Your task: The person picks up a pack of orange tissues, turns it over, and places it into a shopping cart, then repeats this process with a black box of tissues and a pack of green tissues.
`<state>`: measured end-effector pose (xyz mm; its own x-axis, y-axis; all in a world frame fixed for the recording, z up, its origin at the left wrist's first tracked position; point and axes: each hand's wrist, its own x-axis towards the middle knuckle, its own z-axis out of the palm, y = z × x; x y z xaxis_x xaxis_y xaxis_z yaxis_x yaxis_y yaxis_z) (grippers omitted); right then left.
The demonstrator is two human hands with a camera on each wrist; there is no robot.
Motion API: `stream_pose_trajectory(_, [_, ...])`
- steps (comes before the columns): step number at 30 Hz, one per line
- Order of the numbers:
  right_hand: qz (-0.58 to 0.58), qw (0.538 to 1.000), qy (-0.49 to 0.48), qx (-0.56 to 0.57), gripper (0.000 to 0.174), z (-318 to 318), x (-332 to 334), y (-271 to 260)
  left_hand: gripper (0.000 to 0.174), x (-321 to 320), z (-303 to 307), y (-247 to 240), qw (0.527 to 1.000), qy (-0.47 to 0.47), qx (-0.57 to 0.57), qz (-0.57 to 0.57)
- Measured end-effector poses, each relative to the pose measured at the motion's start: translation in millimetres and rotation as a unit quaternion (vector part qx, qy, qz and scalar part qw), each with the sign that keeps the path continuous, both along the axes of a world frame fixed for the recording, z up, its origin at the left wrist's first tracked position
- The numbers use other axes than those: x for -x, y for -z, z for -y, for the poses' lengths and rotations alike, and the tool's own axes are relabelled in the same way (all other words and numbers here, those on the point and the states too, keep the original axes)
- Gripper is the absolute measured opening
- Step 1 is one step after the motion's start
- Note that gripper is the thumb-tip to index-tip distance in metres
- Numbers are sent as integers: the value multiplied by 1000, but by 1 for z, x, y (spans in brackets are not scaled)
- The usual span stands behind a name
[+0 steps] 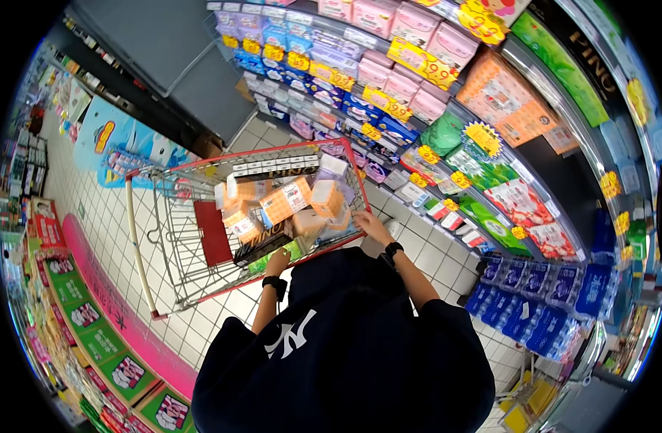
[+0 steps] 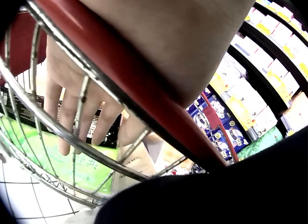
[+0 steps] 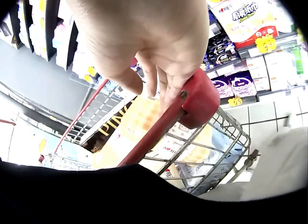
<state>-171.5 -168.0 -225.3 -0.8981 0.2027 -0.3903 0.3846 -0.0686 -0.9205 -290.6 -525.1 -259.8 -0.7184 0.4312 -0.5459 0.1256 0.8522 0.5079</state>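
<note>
A wire shopping cart with a red rim (image 1: pixel 255 150) holds orange-and-white packs (image 1: pixel 285 201), a black carton (image 1: pixel 262 245) and a green pack (image 1: pixel 277 260). My left hand (image 1: pixel 276 264) reaches over the near rim; in the left wrist view the hand (image 2: pixel 84 96) hangs inside the wire side, fingers extended down before the green pack (image 2: pixel 62 159). My right hand (image 1: pixel 374 229) is at the cart's right corner. From the right wrist view, the hand (image 3: pixel 161 53) lies over the red corner piece (image 3: pixel 202 98), fingers pointing down beside the rim above the packs, tips partly hidden.
Shelves of tissue packs (image 1: pixel 374 72) curve along the far and right sides. Blue bottle packs (image 1: pixel 522 310) stand on the floor at right. Green cartons (image 1: pixel 104 335) line the left, beside a pink strip (image 1: pixel 129 317). Tiled floor (image 1: pixel 421 252) shows around the cart.
</note>
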Motion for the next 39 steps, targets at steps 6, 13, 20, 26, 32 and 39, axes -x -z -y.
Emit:
stream_pose_trajectory(6, [-24, 999, 43, -21, 27, -3, -20, -18, 24, -1, -21, 3, 974, 206, -68, -67])
stream_pose_trajectory(13, [2, 981, 137, -137, 35, -65, -129, 5, 39, 13, -27, 56, 964, 255, -67, 27])
stream_pose_trajectory(20, [112, 921, 363, -85, 40, -80, -216, -26, 43, 7, -84, -3, 973, 219, -41, 67])
stream_pose_trajectory(26, [87, 898, 416, -111, 40, -73, -245, -32, 59, 14, -94, 2, 971, 221, -20, 91])
stream_pose_trajectory(32, [100, 893, 420, -125, 41, -67, -249, -48, 66, 18, -115, -28, 965, 234, 39, 114])
stream_pose_trajectory(39, [104, 890, 421, -142, 39, -80, -252, -71, 57, 28, -160, -40, 973, 222, -41, 45])
